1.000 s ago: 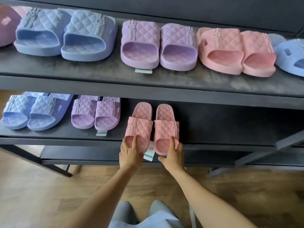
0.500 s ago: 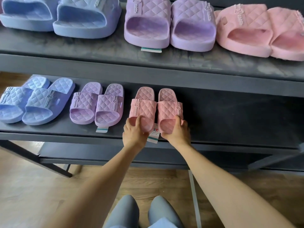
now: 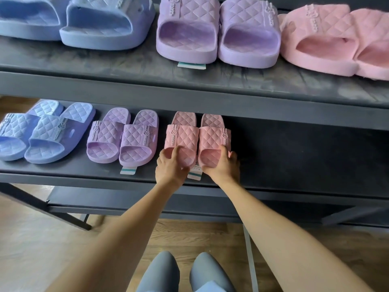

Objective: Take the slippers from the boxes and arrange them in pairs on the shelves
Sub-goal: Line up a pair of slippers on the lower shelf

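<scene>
Two small pink quilted slippers stand side by side on the lower shelf, toes toward me. My left hand grips the toe end of the left pink slipper, thumb reaching into its opening. My right hand grips the toe end of the right pink slipper the same way. A white and teal tag sticks out between my hands. Left of them sit a small purple pair and a small blue pair.
The upper shelf carries larger pairs: blue, purple and pink. To the right of the pink pair the lower shelf is bare dark surface. Below lie a lower rack bar, wooden floor and my knees.
Both hands have pushed the pink pair further back onto the lower shelf, and their fingers have curled round the toe ends. The camera has moved closer and lower.
</scene>
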